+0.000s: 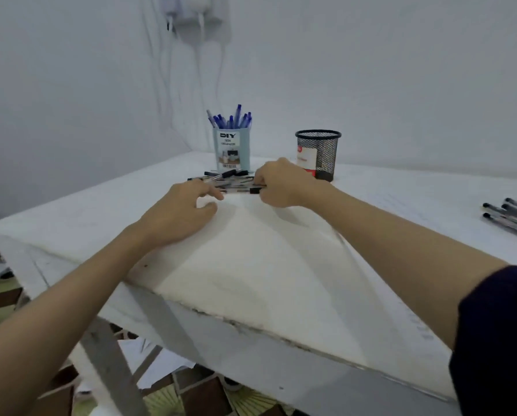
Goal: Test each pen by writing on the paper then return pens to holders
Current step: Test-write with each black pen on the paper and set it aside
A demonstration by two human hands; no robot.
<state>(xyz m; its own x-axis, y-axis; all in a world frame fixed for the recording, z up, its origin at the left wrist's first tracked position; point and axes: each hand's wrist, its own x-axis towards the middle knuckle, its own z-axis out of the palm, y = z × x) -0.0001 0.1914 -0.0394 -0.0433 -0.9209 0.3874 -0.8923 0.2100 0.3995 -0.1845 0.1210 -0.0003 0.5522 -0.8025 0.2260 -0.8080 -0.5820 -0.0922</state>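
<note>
While my right hand (276, 183) pinches one black-capped pen (255, 190) at the near edge of the loose pile (225, 181) before the blue holder (232, 151), my left hand (185, 211) rests relaxed on the surface (71, 211), its grip released. I'd lift that single pen clear without dragging its neighbours, then bring it to the paper (266, 259) just below.

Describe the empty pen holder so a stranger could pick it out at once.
At the far edge of the white table, against the wall, two holders stand side by side. The black mesh cup is the one on the right, just behind the right hand. Unlike the pale blue holder crammed with blue pens, no pens show above its rim.
</note>
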